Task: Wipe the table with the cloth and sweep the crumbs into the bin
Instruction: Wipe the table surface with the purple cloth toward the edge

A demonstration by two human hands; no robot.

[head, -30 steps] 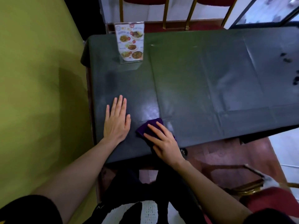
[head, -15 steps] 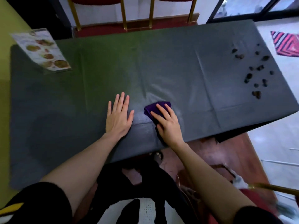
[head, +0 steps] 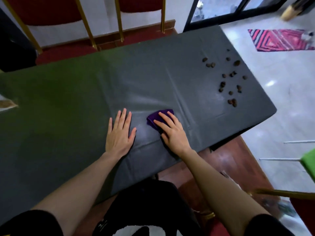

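Standing at the near edge of the bench (head: pixel 68 99) and looking down at both bare arms reaching over it.

Resting the left hand (head: pixel 119 133) flat on the dark cover, palm down, fingers straight and close together. Keeping that grip wide, holding nothing.

Pressing the right hand (head: pixel 172 132) down on the purple cloth (head: pixel 153 116), fingers straight and a little spread across its top. Keeping this grip wide too, pushing on the cloth from above and not curling round it.

Lying bunched and folded under the right fingers, with the cloth's left and far edges peeking out. Sitting just beside the left hand, close to the near edge of the bench, around the middle of its length.

Lying scattered at the far right end of the bench, many small dark brown crumbs (head: pixel 226 79), well apart from the cloth and from both hands. Sitting loose, some in pairs, some alone.

Showing creases and fold lines all over the bench's dark grey-green cover, shining a little near the hands.

Standing behind the far side of the bench, red chairs (head: pixel 141 5) with gold legs. Lying on the pale floor to the right, a pink striped rug (head: pixel 279 40). Poking in at the right edge, something bright green (head: pixel 309 160), too cut off to tell what.
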